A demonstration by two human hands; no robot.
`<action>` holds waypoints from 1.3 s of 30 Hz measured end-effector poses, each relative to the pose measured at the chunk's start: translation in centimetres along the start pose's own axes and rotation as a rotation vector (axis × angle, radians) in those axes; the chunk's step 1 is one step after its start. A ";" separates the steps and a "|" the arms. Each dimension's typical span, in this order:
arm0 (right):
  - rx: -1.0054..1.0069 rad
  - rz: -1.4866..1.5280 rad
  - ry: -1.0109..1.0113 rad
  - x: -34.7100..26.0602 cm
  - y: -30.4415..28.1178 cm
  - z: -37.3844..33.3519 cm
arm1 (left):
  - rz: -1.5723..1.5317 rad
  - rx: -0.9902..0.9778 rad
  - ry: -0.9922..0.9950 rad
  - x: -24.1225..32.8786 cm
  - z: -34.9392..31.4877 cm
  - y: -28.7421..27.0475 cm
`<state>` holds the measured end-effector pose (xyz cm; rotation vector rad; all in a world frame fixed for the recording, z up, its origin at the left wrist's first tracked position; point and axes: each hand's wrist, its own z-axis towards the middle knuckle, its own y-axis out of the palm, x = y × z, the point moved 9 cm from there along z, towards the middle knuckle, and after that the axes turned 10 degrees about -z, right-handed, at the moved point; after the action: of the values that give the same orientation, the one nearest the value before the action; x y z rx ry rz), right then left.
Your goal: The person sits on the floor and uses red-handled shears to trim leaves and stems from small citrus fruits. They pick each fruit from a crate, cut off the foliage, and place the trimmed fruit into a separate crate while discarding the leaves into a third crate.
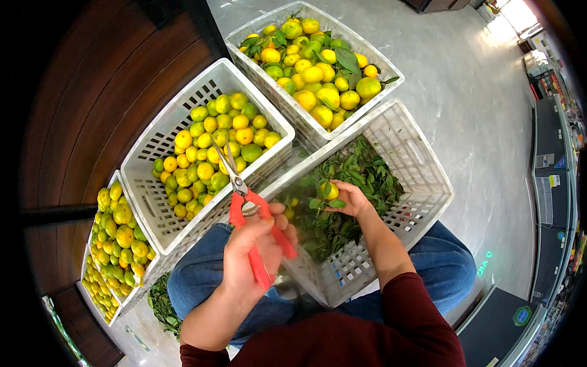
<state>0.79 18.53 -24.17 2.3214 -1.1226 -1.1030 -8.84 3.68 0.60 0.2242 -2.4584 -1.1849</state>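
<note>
Wrapped around the red handles of a pair of pruning snips (240,186) is my left hand (243,254). The two pointed blades stand slightly apart and point up and away, in front of the left crate's mandarins. Between its fingers my right hand (353,200) holds a yellow mandarin (331,190) with green leaves still on its stem. That hand is over a light grey plastic crate (422,160) between my knees. Many cut green leaves (361,164) lie in this crate, and a little yellow fruit shows near its left side, partly blurred.
On the left stands a white crate (142,199) with green-yellow mandarins (211,134). Behind is another crate (293,113) of leafy mandarins. More fruit crates (116,238) sit at far left, beside a brown wooden panel. Leaves (164,306) lie on the floor; dark shelving (553,202) lines the right.
</note>
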 end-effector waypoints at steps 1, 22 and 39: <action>0.040 0.002 0.022 0.6 -0.7 0.7 | -0.002 0.012 0.003 0.0 -0.1 -0.2; 0.501 -1.719 0.372 5.6 -1.0 4.1 | 0.119 -0.022 -0.079 -1.2 -0.2 -0.4; -0.356 0.208 -0.429 -5.8 7.9 -7.1 | 0.331 -0.067 0.072 0.2 0.6 -0.3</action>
<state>-0.06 17.85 -12.12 1.7021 -1.1607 -1.6117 -9.24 3.89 0.11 -0.1517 -2.2771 -1.0905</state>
